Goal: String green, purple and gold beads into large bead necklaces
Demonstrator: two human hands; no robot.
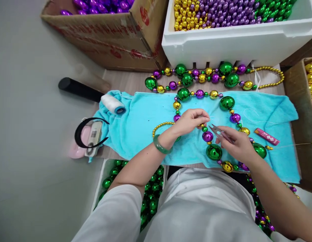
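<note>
My left hand (189,121), with a green bangle on its wrist, pinches a thin thread just above a string of green, purple and gold beads (213,152) lying on a turquoise towel (143,117). My right hand (234,143) grips small thread snips (217,130), their tips pointing at the thread by my left fingertips. The two hands are almost touching.
A white thread spool (112,103) lies at the towel's left end, a pink lighter (267,136) at its right. A second bead strand (196,77) lies behind. A foam box (236,40) and a cardboard box (107,33) of beads stand at the back; green beads (150,195) fill a box below.
</note>
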